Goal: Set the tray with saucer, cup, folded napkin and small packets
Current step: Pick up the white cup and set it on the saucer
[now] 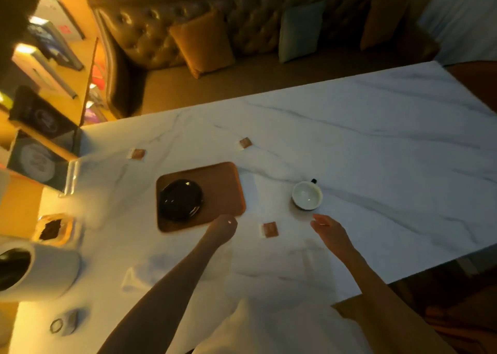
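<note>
An orange-brown tray (223,181) lies on the white marble table (376,143), with a dark saucer (180,200) on its left half. To the tray's right stands a cup (307,195), white inside and dark outside. Three small brown packets lie loose: one (269,230) between my hands, one (245,143) beyond the tray, one (137,154) at the far left. My left hand (223,230) hovers at the tray's near right corner, fingers curled, holding nothing I can see. My right hand (329,232) is open just below the cup, not touching it. A pale napkin (309,256) lies blurred near my right forearm.
A white cylindrical container (40,267) lies at the left edge beside a small dish with dark contents (52,228). A small ring-shaped item (61,324) sits near the front left. A tufted bench with cushions (204,41) runs behind the table; shelves stand at left.
</note>
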{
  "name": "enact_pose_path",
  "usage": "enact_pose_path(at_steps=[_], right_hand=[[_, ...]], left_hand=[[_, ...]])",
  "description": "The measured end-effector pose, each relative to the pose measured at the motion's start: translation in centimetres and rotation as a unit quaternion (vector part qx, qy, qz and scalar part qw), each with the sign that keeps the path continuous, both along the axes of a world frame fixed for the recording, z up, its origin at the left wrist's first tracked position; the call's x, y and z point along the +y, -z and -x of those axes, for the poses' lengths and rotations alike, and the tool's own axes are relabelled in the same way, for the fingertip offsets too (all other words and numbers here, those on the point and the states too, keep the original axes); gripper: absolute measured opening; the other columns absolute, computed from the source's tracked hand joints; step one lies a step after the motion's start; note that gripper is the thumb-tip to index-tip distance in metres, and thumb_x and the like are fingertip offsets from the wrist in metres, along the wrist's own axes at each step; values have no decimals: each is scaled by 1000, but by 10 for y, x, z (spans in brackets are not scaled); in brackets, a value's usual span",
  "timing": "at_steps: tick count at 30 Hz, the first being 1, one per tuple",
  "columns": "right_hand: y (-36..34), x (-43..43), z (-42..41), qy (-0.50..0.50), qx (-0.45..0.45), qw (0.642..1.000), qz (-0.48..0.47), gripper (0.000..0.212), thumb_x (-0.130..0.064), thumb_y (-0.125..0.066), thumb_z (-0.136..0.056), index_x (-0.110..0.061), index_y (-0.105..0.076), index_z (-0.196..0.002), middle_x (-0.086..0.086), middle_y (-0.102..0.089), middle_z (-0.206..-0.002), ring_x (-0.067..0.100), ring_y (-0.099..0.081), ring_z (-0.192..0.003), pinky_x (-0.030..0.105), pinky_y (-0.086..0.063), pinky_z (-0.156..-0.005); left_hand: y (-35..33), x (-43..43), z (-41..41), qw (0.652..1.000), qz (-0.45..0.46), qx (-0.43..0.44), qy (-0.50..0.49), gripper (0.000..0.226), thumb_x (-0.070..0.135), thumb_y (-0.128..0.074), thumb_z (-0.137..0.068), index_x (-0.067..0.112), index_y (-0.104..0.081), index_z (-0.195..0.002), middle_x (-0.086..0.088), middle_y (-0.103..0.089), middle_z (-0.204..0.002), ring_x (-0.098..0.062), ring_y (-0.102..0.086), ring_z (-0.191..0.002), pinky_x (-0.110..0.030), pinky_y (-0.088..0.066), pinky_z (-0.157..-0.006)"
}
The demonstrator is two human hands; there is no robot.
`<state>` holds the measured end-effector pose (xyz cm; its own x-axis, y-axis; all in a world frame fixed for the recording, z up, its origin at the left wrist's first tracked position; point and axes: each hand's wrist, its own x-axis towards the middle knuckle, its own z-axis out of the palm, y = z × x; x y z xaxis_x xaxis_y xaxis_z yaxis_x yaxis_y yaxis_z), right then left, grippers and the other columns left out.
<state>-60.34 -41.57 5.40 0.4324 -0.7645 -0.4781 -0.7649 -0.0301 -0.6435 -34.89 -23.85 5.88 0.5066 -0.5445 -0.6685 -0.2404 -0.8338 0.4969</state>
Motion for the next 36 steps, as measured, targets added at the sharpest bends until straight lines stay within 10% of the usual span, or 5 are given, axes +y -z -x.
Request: enact_pose_path(at_steps=[17,36], right_hand=[[25,-78,5,110,-85,981,-136,47,-31,-57,-94,-14,-46,-137,15,-59,-129,28,-59,-111,42,-48,-94],[55,-93,-40,219,-94,944,-226,64,-5,-45,-95,-28,-25,-150,17,-51,-132,35,-59,-109,44,-58,-85]], left_hand=[[14,-157,58,989,-38,-15,145,45,25,-47,-100,8,-43,-141,-15,-47,-146,-31,-49,-130,-37,-39,-107],[36,-189,68,983,-12,182,-8,74,14,-56,-97,14,-11,-156,-16,-28,-158,-33,-44,-133,-39,-48,-99]])
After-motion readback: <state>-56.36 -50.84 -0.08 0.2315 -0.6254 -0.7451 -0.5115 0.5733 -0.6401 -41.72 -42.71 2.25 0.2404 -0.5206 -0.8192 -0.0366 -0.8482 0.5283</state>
